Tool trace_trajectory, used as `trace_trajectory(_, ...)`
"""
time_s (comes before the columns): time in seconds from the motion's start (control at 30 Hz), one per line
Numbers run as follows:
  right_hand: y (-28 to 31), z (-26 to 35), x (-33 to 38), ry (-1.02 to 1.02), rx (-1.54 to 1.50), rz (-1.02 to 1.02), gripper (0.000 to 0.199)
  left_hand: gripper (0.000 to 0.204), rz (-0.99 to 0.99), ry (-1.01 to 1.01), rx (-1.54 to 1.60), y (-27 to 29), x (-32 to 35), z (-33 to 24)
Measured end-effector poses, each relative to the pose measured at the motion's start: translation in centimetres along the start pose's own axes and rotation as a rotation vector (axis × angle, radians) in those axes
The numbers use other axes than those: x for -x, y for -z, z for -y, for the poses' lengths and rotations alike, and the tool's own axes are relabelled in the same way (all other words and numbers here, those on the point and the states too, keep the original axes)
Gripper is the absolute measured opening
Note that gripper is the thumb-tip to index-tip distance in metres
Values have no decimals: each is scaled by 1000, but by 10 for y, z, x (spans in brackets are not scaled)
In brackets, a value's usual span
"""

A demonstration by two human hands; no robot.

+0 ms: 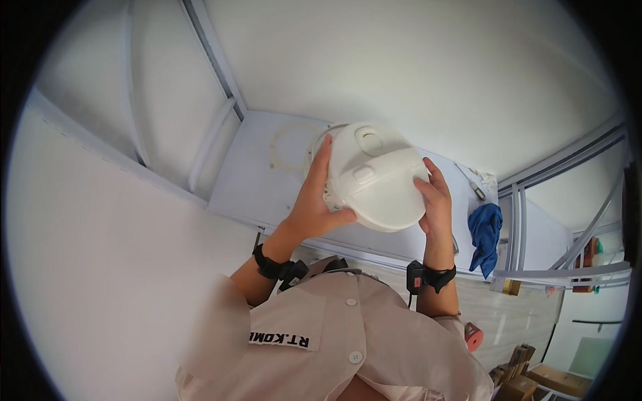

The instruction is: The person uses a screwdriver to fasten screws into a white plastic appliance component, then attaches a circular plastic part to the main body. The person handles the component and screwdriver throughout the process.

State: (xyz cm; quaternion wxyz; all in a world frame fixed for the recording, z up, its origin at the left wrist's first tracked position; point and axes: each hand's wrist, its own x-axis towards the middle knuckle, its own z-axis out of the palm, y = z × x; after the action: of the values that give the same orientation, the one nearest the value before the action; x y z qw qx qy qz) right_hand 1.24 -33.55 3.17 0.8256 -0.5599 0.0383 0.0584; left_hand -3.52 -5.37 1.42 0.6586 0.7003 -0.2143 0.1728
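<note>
Between my two hands is a white, rounded appliance lid [391,190], like that of a rice cooker, with an oval vent and a raised button on top. It is tilted above the table. My left hand [315,197] grips its left edge, thumb along the near rim and fingers up the side. On the opposite side my right hand [435,197] holds the rim, with fingertips over the top face. Behind the lid, partly hidden, shows a round pale rim [315,150]. A thin yellowish ring [274,147] lies flat on the table to the left.
The white table [247,180] stands in a pale metal frame [224,67] against a wall. A screwdriver [477,191] and a crumpled blue cloth [485,234] lie at its right end. Cardboard boxes [558,379] and a red roll [473,337] are at lower right.
</note>
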Motion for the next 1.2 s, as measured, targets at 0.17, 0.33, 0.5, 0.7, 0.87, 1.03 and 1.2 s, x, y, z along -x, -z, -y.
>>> trace_trajectory(0.17,-22,3,17,76,169,53,101,104,-179,2,138,20,15,45)
trace_trajectory(0.33,-40,-10,28,210,175,76,101,76,-419,308,725,33,0,37)
trace_trajectory(0.5,-44,-30,30,415,232,171,73,74,-263,264,845,56,-2,39)
trace_trajectory(0.7,-25,-34,27,200,-27,221,56,93,-148,464,827,73,-12,28)
trace_trajectory(0.87,-47,-19,31,-36,53,127,68,85,-40,452,795,69,-18,28)
trace_trajectory(1.03,-52,-26,18,16,-207,-38,68,62,-377,567,524,51,-32,39)
trace_trajectory(1.2,-70,-53,8,172,-277,-252,70,63,-237,501,316,40,-31,25)
